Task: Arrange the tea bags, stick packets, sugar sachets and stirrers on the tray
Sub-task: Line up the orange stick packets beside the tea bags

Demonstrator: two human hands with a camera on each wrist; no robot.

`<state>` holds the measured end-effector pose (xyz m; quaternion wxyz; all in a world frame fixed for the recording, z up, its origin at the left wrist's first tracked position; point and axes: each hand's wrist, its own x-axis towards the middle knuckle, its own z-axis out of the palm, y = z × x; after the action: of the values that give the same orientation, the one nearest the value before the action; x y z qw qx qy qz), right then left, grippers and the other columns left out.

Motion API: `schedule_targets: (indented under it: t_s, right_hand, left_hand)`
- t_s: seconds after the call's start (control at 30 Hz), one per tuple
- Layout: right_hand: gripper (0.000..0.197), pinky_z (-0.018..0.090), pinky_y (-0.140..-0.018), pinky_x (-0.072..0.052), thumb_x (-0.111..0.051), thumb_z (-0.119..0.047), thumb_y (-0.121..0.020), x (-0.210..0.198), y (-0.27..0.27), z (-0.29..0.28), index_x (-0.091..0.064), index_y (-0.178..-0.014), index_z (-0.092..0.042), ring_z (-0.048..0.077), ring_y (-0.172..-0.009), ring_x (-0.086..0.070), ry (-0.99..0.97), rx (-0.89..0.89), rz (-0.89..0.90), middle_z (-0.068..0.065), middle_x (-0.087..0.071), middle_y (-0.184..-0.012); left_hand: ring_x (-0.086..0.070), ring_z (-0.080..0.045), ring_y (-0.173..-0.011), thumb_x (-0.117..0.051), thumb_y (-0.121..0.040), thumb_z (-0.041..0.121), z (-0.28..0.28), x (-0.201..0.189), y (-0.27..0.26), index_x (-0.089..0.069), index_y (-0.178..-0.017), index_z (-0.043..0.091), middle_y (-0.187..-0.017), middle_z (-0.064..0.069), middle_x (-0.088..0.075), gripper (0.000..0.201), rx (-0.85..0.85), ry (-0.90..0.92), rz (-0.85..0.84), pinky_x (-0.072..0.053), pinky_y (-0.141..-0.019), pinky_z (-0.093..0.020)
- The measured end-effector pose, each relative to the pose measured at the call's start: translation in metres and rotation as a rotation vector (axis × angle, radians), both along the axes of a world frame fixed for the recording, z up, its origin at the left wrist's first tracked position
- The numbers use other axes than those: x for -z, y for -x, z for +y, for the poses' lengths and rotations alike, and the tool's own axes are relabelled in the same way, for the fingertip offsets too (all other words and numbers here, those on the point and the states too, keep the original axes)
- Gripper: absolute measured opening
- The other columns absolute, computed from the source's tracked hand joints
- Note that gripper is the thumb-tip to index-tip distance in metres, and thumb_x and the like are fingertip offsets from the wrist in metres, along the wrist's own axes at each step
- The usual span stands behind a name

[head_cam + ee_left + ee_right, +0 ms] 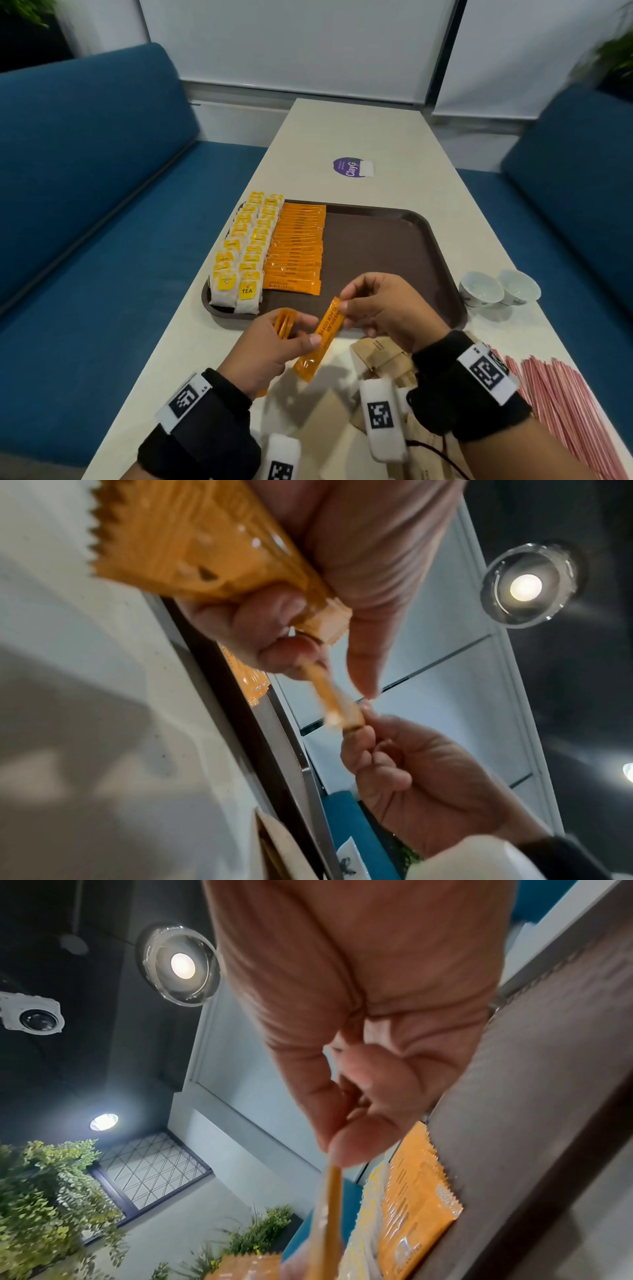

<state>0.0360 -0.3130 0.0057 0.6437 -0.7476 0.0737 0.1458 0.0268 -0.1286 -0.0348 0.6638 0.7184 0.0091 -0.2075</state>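
Observation:
The brown tray [394, 246] carries two rows of yellow-tagged tea bags [239, 253] at its left and a row of orange coffee stick packets [296, 250] beside them. In front of the tray my right hand [380, 308] pinches the top end of one orange stick packet [323, 337], which slants down to the left. My left hand [274, 342] grips a small bundle of orange stick packets [285, 323], its thumb against the slanted packet. The left wrist view shows that bundle [192, 547] and the single stick packet [334, 699] edge-on. Brown sugar sachets [376, 349] and pink stirrers [561, 404] lie on the table.
Two small white cups [498, 287] stand right of the tray. A purple round sticker [351, 167] lies on the cream table [376, 137] beyond the tray. Blue sofas [85, 205] flank the table on both sides. Brown paper pieces lie near the front edge.

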Motion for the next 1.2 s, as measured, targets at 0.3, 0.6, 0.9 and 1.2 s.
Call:
schedule_targets:
  t_s: [0.3,0.6,0.9,1.2]
  right_hand:
    - [0.023,0.022,-0.042,-0.049,-0.055,0.011,-0.087,0.007,0.003,-0.008,-0.061,-0.101,-0.005,0.014,-0.054,-0.061,-0.155,0.087,-0.035,0.010,-0.059,-0.075]
    - [0.028,0.021,-0.043,-0.044,-0.065,0.005,-0.082,0.017,-0.005,0.025,-0.054,-0.103,-0.009,0.014,-0.060,-0.059,-0.212,0.094,-0.070,0.002,-0.061,-0.072]
    - [0.014,0.022,-0.042,-0.043,-0.062,0.007,-0.085,0.031,-0.004,0.052,-0.057,-0.086,-0.006,0.011,-0.051,-0.059,-0.096,-0.063,0.034,0.005,-0.062,-0.067]
    - [0.012,0.019,-0.047,-0.043,-0.059,-0.006,-0.091,0.019,-0.065,0.025,-0.064,-0.103,-0.007,0.009,-0.054,-0.050,0.449,-0.071,0.138,0.004,-0.059,-0.069]
  left_hand:
    - [-0.051,-0.002,-0.049,-0.071,-0.078,0.003,0.010,-0.001,-0.010,-0.068,-0.093,0.016,-0.075,0.001,-0.060,0.021,-0.084,-0.004,-0.005,-0.032,-0.041,-0.016]
    - [-0.055,-0.009,-0.043,-0.064,-0.085,0.007,0.006,0.001,-0.006,-0.057,-0.084,0.010,-0.056,0.002,-0.062,0.007,0.063,0.007,0.042,-0.030,-0.040,-0.017]
    - [-0.050,-0.009,-0.046,-0.061,-0.088,0.013,0.017,0.004,-0.021,-0.057,-0.084,0.012,-0.064,-0.003,-0.058,0.006,-0.190,0.136,0.074,-0.033,-0.038,-0.016]
    - [-0.039,-0.012,-0.051,-0.046,-0.090,0.002,0.043,0.010,-0.029,-0.048,-0.096,0.013,-0.077,-0.007,-0.048,0.013,-0.349,0.316,0.277,-0.035,-0.037,-0.018]
